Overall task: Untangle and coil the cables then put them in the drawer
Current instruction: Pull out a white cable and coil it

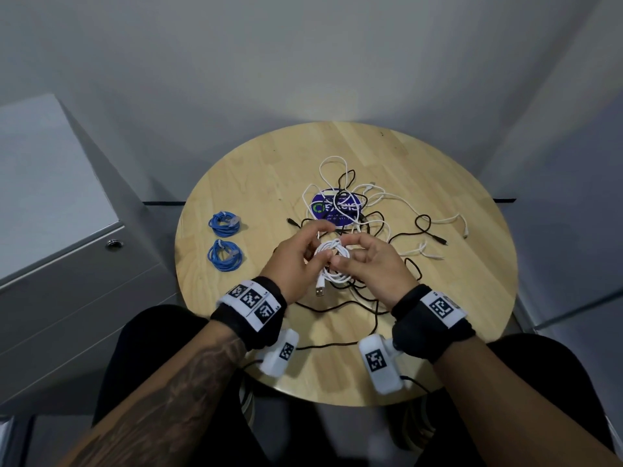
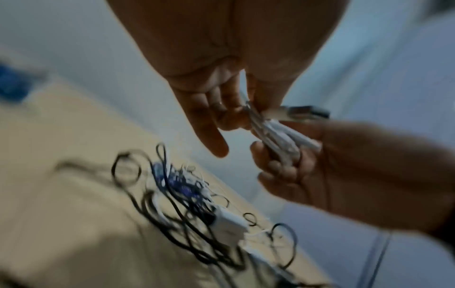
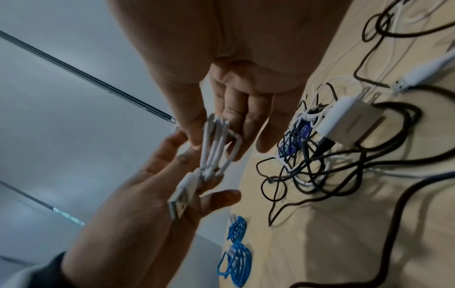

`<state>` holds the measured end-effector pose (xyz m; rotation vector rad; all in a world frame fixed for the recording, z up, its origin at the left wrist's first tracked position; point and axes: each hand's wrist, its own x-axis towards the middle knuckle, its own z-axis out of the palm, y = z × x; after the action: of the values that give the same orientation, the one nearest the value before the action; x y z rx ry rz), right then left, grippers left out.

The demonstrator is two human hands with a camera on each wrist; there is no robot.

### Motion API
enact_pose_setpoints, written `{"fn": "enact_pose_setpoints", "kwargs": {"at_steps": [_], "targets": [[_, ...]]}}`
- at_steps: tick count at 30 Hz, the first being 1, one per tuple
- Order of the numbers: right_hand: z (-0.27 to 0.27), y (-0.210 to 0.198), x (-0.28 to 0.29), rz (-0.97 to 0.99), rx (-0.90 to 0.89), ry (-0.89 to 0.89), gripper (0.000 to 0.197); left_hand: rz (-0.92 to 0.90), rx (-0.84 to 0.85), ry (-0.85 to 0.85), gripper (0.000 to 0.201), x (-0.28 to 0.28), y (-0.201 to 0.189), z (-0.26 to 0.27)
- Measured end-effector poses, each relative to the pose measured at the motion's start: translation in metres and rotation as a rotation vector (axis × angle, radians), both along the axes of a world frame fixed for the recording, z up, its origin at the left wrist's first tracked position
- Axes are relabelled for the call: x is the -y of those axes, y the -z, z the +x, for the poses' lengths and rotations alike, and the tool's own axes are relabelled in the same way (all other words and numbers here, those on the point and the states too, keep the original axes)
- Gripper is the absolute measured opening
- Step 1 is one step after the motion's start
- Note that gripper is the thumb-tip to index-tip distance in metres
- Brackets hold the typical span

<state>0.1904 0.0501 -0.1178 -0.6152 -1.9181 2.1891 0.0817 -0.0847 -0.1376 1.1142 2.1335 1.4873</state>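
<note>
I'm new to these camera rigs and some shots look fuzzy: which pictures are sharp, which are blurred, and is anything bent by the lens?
Head view: sharp, evenly lit; the round wooden table bulges under the wide lens. Left wrist view: dim, and the tangled black and white cables smear with blur. Right wrist view: clearer, showing the coiled white USB cable between both hands' fingers.
</note>
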Motion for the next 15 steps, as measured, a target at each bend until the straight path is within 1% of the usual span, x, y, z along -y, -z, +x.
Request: {"fn": "enact_pose_setpoints", "kwargs": {"at_steps": [2, 3, 5, 8, 10, 12, 15], "targets": [[0.001, -0.002, -0.004, 0.036, 0.001, -0.008, 0.032, -0.044, -0.254, 0.03, 0.036, 0.0, -0.006, -0.002], [0.001, -0.002, -0.005, 0.052, 0.002, -0.014, 0.033, -0.05, -0.342, 0.039, 0.037, 0.0, -0.007, -0.003], [0.001, 0.0, -0.006, 0.086, 0.021, -0.037, 0.034, -0.063, -0.396, 0.039, 0.035, -0.001, -0.005, -0.006], [0.0, 0.003, -0.004, 0.131, 0.05, -0.079, 0.035, -0.094, -0.311, -0.023, 0.02, -0.003, 0.0, -0.012], [-0.001, 0.002, -0.002, 0.193, 0.063, -0.08, 0.025, -0.113, -0.196, -0.087, 0.011, -0.004, 0.002, -0.014], [-0.003, 0.0, 0.001, 0.296, 0.072, -0.078, 0.018, -0.103, -0.042, -0.147, 0.014, -0.005, 0.006, -0.015], [-0.003, -0.001, 0.002, 0.376, 0.075, -0.063, 0.023, -0.051, 0.2, -0.189, 0.018, -0.006, 0.003, -0.011]]}}
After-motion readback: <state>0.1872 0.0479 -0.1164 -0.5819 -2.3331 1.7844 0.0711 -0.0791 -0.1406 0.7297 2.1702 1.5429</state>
